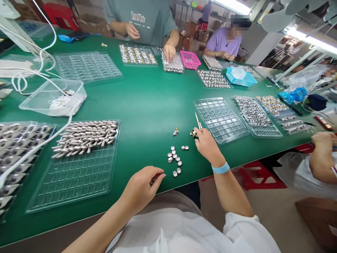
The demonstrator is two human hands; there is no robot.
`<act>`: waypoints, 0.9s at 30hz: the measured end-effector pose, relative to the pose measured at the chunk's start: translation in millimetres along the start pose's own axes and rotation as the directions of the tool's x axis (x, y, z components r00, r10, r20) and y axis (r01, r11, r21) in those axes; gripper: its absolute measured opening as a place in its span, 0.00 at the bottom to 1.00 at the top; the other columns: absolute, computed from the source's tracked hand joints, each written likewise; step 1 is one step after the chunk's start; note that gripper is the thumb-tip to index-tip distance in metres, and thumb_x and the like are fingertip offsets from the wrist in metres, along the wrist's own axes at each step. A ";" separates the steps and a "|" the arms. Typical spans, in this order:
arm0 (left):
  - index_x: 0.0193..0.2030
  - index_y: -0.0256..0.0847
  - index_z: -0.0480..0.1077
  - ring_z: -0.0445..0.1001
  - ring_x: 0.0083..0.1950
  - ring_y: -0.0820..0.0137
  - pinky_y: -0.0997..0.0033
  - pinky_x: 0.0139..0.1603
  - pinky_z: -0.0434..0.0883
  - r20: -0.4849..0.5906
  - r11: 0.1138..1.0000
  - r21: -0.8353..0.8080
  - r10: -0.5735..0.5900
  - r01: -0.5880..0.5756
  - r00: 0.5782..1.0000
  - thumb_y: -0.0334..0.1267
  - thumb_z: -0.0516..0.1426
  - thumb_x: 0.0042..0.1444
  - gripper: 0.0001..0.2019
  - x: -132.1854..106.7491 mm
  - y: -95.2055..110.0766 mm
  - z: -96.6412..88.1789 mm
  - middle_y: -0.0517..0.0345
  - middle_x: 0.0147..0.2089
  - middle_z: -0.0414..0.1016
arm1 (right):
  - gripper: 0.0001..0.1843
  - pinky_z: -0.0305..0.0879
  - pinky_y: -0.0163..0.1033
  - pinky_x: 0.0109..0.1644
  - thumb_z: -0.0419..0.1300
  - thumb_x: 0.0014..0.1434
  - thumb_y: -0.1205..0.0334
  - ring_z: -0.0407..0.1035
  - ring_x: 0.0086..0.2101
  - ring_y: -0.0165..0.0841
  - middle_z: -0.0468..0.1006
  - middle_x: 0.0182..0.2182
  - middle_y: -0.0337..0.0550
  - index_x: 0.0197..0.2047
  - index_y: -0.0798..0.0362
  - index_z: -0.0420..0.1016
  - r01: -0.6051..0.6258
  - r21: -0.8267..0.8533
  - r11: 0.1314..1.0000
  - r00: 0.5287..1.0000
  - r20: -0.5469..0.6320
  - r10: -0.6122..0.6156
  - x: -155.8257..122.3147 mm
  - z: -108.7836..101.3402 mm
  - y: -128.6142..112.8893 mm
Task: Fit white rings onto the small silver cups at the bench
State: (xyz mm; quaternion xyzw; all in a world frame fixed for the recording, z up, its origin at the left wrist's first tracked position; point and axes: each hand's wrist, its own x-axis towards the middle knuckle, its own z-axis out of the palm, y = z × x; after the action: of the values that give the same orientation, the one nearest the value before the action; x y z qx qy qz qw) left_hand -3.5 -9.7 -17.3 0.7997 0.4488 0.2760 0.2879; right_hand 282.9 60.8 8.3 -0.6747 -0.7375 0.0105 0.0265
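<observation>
My right hand [207, 144], with a light blue band on its wrist, is closed at a cluster of small dark, white and yellow parts [193, 133]. Its fingertips pinch one of them, partly hidden by the fingers. A thin pale stick [197, 120] projects just beyond these fingers; whether the hand touches it I cannot tell. Near the front edge, my left hand [144, 184] is loosely curled, thumb and forefinger slightly apart, nothing visible between them. Several small round silvery caps [174, 156] lie between my hands. Farther back is a small white-and-yellow part [176, 131].
On the left stands a clear tray [79, 179] partly filled with grey stem-shaped pieces [86, 137]. A clear bin [54, 98] and white cable are behind it. At right are a clear tray [221, 119] and filled trays. Co-workers sit opposite and at right.
</observation>
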 end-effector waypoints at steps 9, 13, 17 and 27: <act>0.39 0.41 0.75 0.77 0.31 0.70 0.74 0.30 0.72 -0.049 0.999 -0.031 -0.020 0.018 0.999 0.39 0.55 0.63 0.08 3.2 3.9 -6.9 0.56 0.33 0.80 | 0.14 0.64 0.41 0.40 0.50 0.63 0.78 0.66 0.40 0.41 0.70 0.42 0.59 0.48 0.61 0.72 0.162 -0.107 0.981 0.982 0.117 -0.149 57.5 0.7 -28.3; 0.40 0.41 0.75 0.77 0.32 0.70 0.73 0.31 0.73 -0.068 0.997 -0.022 -0.078 0.077 0.995 0.39 0.55 0.63 0.08 0.4 -2.8 -9.7 0.56 0.34 0.80 | 0.18 0.63 0.41 0.40 0.49 0.64 0.77 0.63 0.42 0.42 0.70 0.45 0.57 0.52 0.58 0.72 0.331 -0.073 0.941 0.938 0.130 -0.320 68.4 2.5 -48.3; 0.48 0.39 0.72 0.77 0.34 0.68 0.70 0.33 0.75 -0.135 0.983 0.004 -0.179 0.181 0.975 0.39 0.55 0.63 0.11 -3.0 -13.8 -13.4 0.53 0.39 0.79 | 0.20 0.62 0.41 0.43 0.49 0.65 0.77 0.61 0.43 0.40 0.71 0.48 0.52 0.55 0.51 0.72 0.532 -0.006 0.847 0.838 0.149 -0.525 61.5 6.6 -72.1; 0.57 0.38 0.67 0.77 0.39 0.64 0.63 0.40 0.76 -0.133 0.974 0.035 -0.216 0.222 0.967 0.38 0.61 0.57 0.21 -3.0 -22.9 -8.4 0.50 0.45 0.76 | 0.21 0.69 0.43 0.43 0.49 0.64 0.78 0.65 0.38 0.38 0.74 0.43 0.52 0.58 0.59 0.67 0.776 0.206 0.596 0.610 -0.006 -0.792 -0.7 14.7 -111.8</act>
State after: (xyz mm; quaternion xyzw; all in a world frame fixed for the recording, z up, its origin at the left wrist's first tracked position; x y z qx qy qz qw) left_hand -23.5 -0.6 -28.3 0.7327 0.5586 0.2822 0.2673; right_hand 171.0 50.4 -0.7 -0.2749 -0.9547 0.0965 0.0602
